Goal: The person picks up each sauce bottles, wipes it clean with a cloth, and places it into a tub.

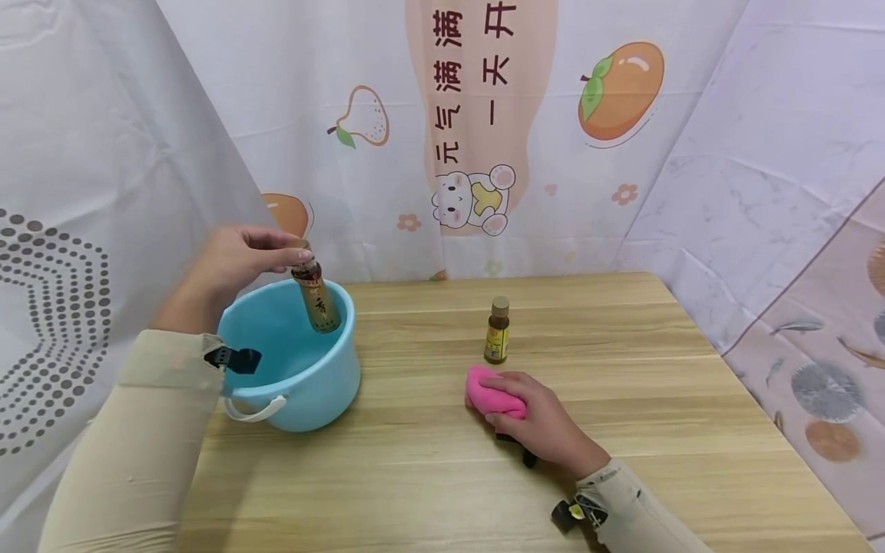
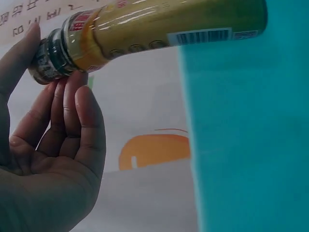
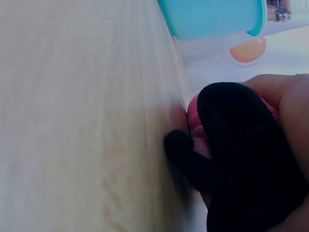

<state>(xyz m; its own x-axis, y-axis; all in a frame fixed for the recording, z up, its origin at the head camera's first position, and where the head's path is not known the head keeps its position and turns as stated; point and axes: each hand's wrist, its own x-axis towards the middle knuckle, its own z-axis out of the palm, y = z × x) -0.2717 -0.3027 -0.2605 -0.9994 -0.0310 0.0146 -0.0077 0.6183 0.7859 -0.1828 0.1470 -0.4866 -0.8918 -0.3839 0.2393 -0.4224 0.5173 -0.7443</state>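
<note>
My left hand (image 1: 238,265) pinches a tall glass bottle (image 1: 318,302) by its cap, with the bottle tilted and its base over the mouth of a light blue bucket (image 1: 325,403). In the left wrist view the bottle (image 2: 178,21) shows a gold label with a barcode, and the thumb and fingertips of the left hand (image 2: 63,145) are at its cap end. On the wooden table, my right hand (image 1: 542,422) grips a bunched pink cloth (image 1: 491,393). Just behind the cloth a small dark bottle (image 1: 496,334) with a yellow label and brown cap stands upright.
The bucket's white handle (image 1: 256,412) hangs down at its front. A printed white curtain (image 1: 387,46) rises behind the wooden table (image 1: 415,476), and more fabric hangs along both sides. Black camera mounts (image 1: 238,359) are strapped at the wrists.
</note>
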